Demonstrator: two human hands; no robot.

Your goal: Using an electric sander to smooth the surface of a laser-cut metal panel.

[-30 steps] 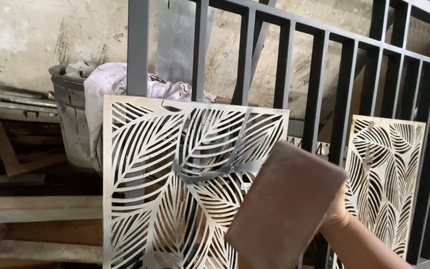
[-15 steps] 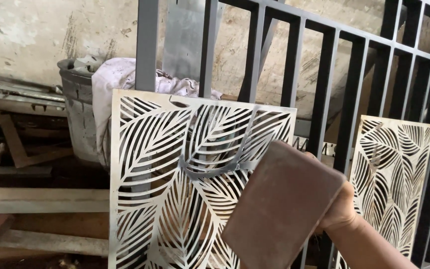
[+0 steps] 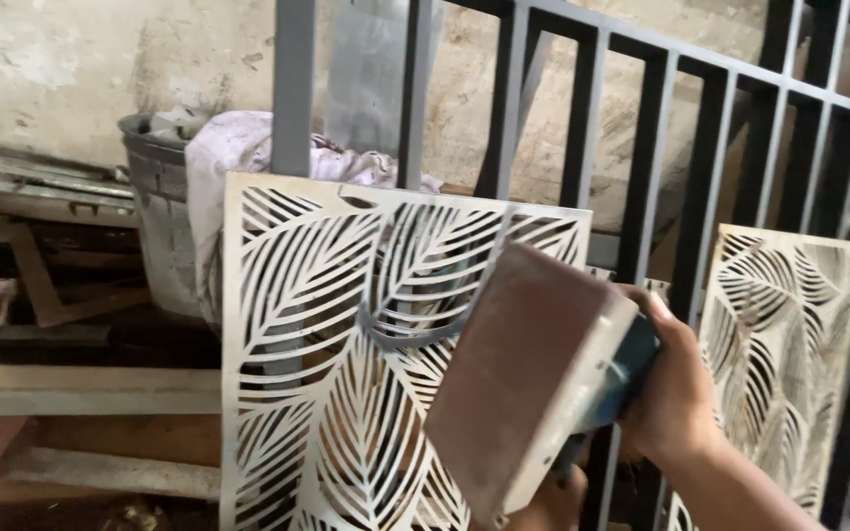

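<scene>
My right hand (image 3: 676,393) grips the blue-green body of a power sander (image 3: 533,383). Its flat rectangular pad, covered in brown sandpaper, faces me and is held in front of a pale metal panel cut with a leaf pattern (image 3: 327,334). That panel leans upright against a dark barred metal gate (image 3: 651,167). A patch of skin under the sander, probably my left hand (image 3: 551,503), is mostly hidden, so its grip is unclear.
A second leaf-cut panel (image 3: 789,344) leans on the gate at the right. Behind the bars stands a grey bucket (image 3: 154,226) draped with a white cloth (image 3: 238,147). Timber and metal lengths (image 3: 71,388) lie at the left below a rough plaster wall.
The sander has risen and turned, so its grey edge and blue-green body now show. My right hand has come further into view, and the view has drawn closer to the panel.
</scene>
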